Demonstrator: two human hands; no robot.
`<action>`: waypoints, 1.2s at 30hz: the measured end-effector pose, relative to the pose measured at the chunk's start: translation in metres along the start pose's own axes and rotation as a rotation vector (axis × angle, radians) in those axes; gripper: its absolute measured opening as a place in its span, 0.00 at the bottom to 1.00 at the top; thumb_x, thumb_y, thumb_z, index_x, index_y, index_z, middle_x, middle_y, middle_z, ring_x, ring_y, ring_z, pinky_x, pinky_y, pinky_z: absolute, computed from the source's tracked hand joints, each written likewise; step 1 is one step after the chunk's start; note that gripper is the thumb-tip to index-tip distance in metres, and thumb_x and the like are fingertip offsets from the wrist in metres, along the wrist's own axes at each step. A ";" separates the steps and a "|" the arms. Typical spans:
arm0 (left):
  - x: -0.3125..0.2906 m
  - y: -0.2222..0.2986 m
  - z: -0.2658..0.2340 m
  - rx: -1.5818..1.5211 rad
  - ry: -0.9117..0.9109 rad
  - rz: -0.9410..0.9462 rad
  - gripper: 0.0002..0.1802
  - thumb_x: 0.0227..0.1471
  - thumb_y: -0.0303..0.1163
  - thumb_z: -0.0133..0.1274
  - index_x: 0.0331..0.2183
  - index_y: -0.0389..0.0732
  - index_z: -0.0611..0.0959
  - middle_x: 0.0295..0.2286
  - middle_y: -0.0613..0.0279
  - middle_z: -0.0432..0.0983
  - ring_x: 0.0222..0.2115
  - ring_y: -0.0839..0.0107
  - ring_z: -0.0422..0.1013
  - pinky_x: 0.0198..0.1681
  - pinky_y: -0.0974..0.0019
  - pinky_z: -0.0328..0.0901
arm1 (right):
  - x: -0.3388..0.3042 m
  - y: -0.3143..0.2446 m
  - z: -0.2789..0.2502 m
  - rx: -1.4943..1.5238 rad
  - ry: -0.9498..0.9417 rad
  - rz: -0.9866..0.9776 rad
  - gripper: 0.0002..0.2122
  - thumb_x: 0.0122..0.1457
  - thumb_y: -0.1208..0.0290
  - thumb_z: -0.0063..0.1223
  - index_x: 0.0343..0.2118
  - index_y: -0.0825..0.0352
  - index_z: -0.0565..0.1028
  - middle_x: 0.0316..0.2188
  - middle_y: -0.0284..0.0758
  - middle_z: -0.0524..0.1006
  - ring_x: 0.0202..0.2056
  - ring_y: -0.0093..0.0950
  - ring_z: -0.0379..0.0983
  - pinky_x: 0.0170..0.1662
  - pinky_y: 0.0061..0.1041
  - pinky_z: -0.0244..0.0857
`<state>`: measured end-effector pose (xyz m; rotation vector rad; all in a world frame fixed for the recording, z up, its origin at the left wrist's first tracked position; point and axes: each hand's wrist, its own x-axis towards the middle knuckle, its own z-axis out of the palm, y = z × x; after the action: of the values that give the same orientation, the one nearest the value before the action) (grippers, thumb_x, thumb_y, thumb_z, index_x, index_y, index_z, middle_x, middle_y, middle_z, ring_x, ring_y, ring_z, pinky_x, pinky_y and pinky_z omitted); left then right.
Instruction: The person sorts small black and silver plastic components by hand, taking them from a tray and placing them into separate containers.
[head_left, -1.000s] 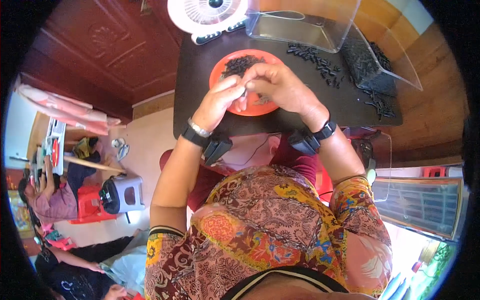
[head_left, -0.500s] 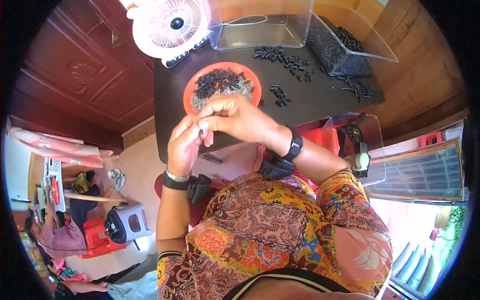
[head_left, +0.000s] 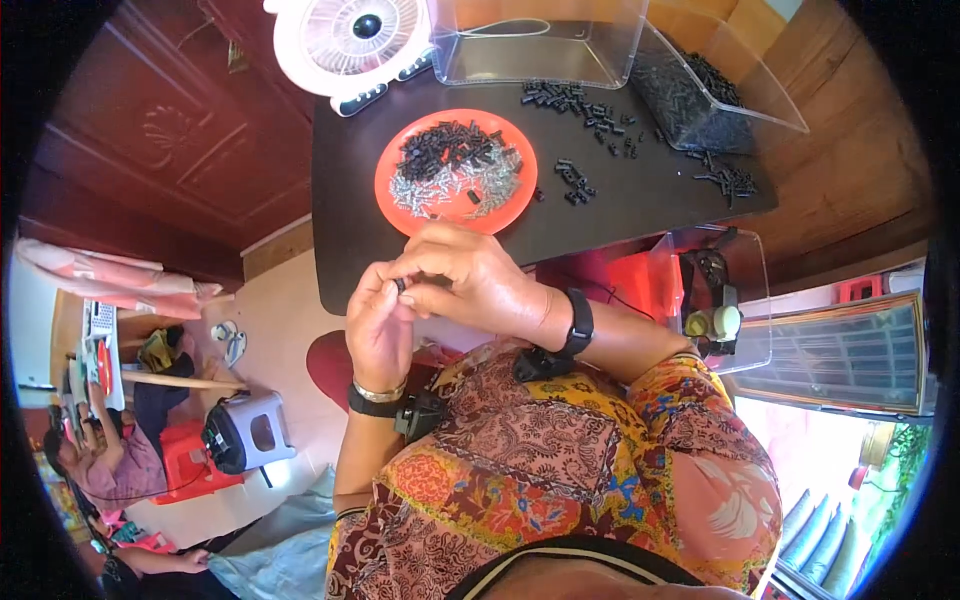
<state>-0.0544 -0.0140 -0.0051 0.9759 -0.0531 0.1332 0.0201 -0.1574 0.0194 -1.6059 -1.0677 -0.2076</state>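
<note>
A small black plastic piece (head_left: 401, 285) is pinched between the fingers of my left hand (head_left: 378, 330). My right hand (head_left: 470, 278) meets it there, thumb and fingers closed around the same piece, most of which they cover. Just beyond both hands lies an orange-red plate (head_left: 384, 185). Toward its far side it bears a heap of short black plastic parts (head_left: 430, 155), and nearer to me a spread of small silvery metal pins (head_left: 495, 180). One black part rests among the pins.
Loose black parts (head_left: 575, 185) lie on the dark table (head_left: 370, 240) right of the plate. A clear bin (head_left: 690, 115) full of black parts stands at the far right, beside another clear box (head_left: 530, 65). A white fan (head_left: 345, 45) occupies the far left. Another person (head_left: 125, 465) sits at left.
Both hands have drawn back toward my body, away from the plate, staying together. More of the plate and its pins now shows, and the black piece between my fingers is easier to see.
</note>
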 end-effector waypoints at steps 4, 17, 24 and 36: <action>-0.001 -0.001 -0.006 -0.070 0.011 -0.004 0.13 0.55 0.38 0.48 0.30 0.37 0.70 0.27 0.62 0.66 0.27 0.71 0.65 0.32 0.70 0.61 | 0.014 0.009 -0.020 -0.002 -0.222 -0.071 0.06 0.46 0.76 0.61 0.30 0.64 0.78 0.25 0.32 0.74 0.31 0.29 0.73 0.34 0.27 0.67; 0.003 -0.003 -0.021 -0.114 0.028 0.008 0.12 0.55 0.37 0.47 0.30 0.37 0.69 0.25 0.61 0.64 0.25 0.69 0.63 0.30 0.68 0.58 | 0.053 0.100 -0.077 -0.733 -0.432 0.160 0.05 0.48 0.71 0.54 0.28 0.65 0.78 0.30 0.37 0.78 0.34 0.37 0.74 0.38 0.32 0.68; 0.003 -0.007 -0.021 -0.096 0.018 -0.034 0.12 0.55 0.37 0.48 0.30 0.37 0.70 0.25 0.62 0.66 0.26 0.69 0.65 0.31 0.69 0.58 | 0.059 0.093 -0.079 -0.595 -0.445 0.197 0.06 0.48 0.71 0.53 0.29 0.65 0.77 0.29 0.36 0.77 0.34 0.37 0.74 0.39 0.32 0.67; 0.005 -0.010 -0.010 -0.062 -0.008 -0.042 0.13 0.55 0.39 0.47 0.31 0.38 0.70 0.25 0.62 0.66 0.26 0.70 0.66 0.30 0.69 0.58 | 0.076 0.113 -0.082 -0.765 -0.497 0.214 0.05 0.47 0.69 0.54 0.27 0.63 0.78 0.26 0.39 0.77 0.32 0.39 0.74 0.36 0.36 0.67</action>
<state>-0.0483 -0.0106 -0.0189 0.9151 -0.0444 0.0886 0.1768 -0.1823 0.0177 -2.5397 -1.2555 -0.0695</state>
